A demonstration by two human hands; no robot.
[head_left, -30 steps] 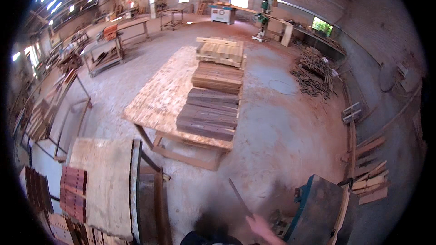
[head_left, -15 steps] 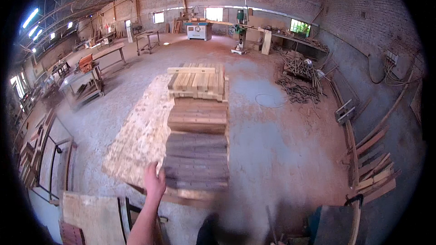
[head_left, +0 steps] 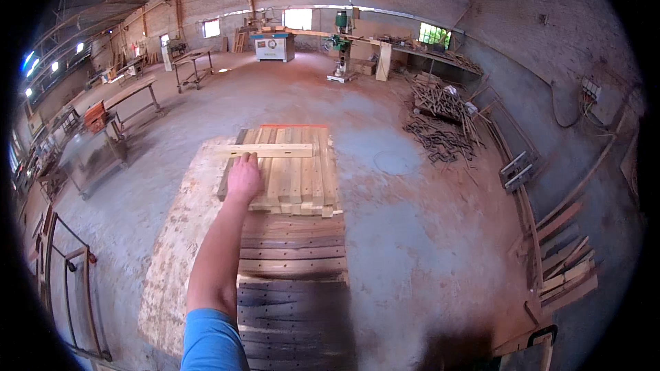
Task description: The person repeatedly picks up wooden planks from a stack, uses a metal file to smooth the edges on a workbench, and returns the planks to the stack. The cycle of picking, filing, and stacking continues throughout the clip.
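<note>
My left hand (head_left: pixel 244 178) reaches forward over a stack of pale wooden slats (head_left: pixel 295 182). Its fingers are curled at a light wooden strip (head_left: pixel 285 150) that lies crosswise on top of the stack; the fingertips are partly hidden. Nearer to me, reddish-brown slats (head_left: pixel 292 253) with small holes form a second pile. Dark brown slats (head_left: pixel 275 323) make up a third, closest pile, partly in shadow. All three rest along the right side of a pale, stained board (head_left: pixel 180 247). My right hand is out of view.
A cart frame (head_left: pixel 86 288) stands at left. Sawhorse-like tables (head_left: pixel 130 89) stand farther back. A machine (head_left: pixel 273 48) and a green drill press (head_left: pixel 340 45) are near the far wall. Scrap wood (head_left: pixel 443 113) is heaped at right; boards (head_left: pixel 567 271) lean nearer to me.
My left hand has moved forward from beside the dark slats to the crosswise strip on the pale stack. The view has come closer to the stacks, and the near carts have slid toward the rim.
</note>
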